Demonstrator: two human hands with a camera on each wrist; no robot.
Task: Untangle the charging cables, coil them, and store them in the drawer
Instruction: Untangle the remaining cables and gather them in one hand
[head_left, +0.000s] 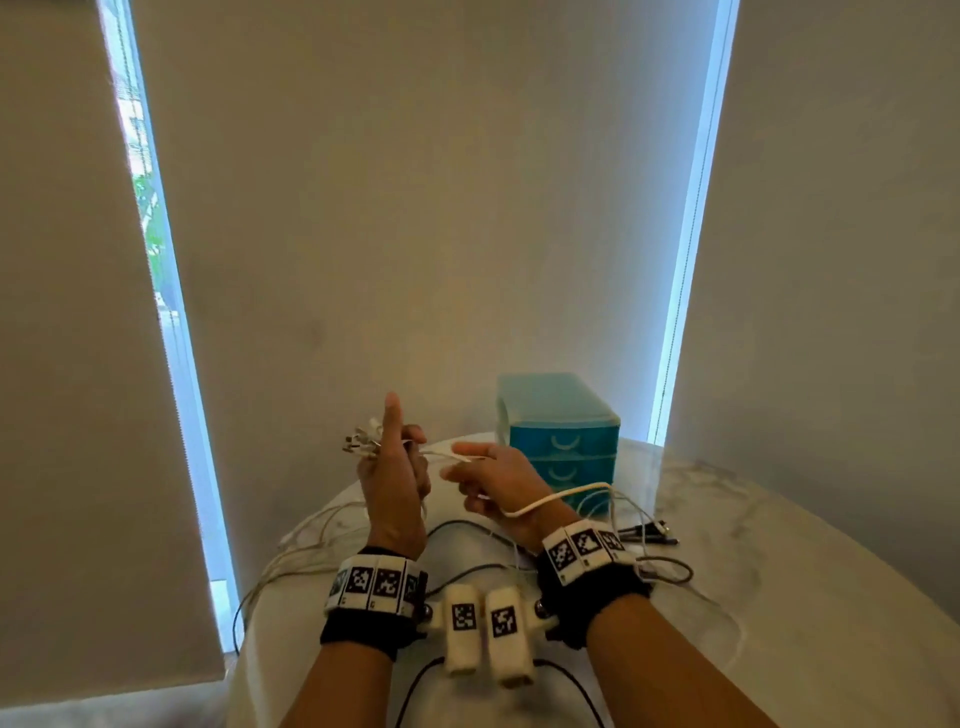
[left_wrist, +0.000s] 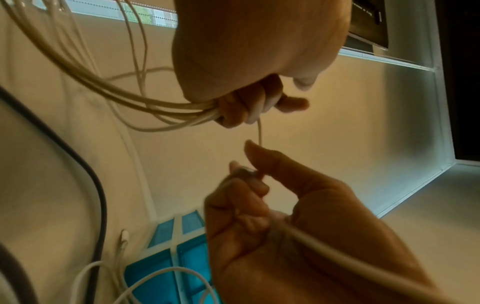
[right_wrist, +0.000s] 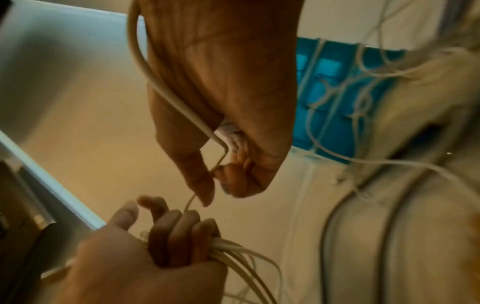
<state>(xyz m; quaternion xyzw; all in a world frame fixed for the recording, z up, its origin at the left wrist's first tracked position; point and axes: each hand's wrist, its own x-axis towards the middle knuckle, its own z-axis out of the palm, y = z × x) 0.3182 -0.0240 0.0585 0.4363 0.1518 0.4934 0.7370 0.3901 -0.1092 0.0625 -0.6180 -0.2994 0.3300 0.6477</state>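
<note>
Two forearms with tag-covered wristbands (head_left: 371, 584) reach over a pale marbled table (head_left: 779, 597), where a dark cable (head_left: 467, 525) and loose white leads trail across the top. Raised above it, the left hand (head_left: 392, 480) has its fingers curled round a bundle of white cables (right_wrist: 233, 250), thumb pointing up; several plug ends (head_left: 361, 439) stick out past the fist on its left side, and the strands fall away below the hand toward the table edge. Just beside it, the right hand (head_left: 496, 480) pinches a single white cable (head_left: 550, 500) between thumb and forefinger; that strand runs from the left fist into the pinch, then loops back over the right wrist. The wrist views show the two hands close together, the strand stretched short between them. Further right, dark plugs (head_left: 647, 535) lie on the table near the right wrist. Behind the hands a small blue drawer unit (head_left: 563, 441) stands on the table, its three drawers closed, with white leads lying at its foot. Beyond it are pale roller blinds (head_left: 415, 208) with bright strips of window at either side.
</note>
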